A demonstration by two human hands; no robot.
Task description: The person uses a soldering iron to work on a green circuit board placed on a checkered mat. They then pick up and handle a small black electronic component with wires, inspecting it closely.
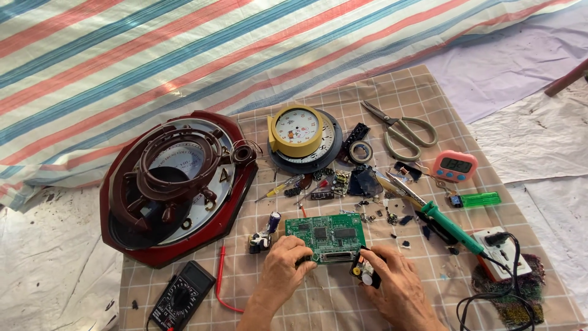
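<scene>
I look down on a checked cloth (343, 309) crowded with repair clutter, and my two hands meet at its near edge around a green circuit board (326, 236). The board lies flat, its long axis running left to right across my view, its near edge with a pale connector facing me. My left hand (283, 268) sits at the board's near left corner, fingers curled down and touching the edge; whether it truly pinches the board I cannot tell. My right hand (397, 288) is just beside the near right corner, fingers closed around a small black part (365, 270) with a white round face, held touching or almost touching that corner. So the board is straight ahead of both hands, between them and slightly beyond, with each hand about equally near its own corner. Just left of the board stands a small capacitor assembly (264, 236); to the right a green-handled soldering iron (450, 225) lies diagonally, well clear of my fingers. A black multimeter (182, 298) rests near my left forearm.
</scene>
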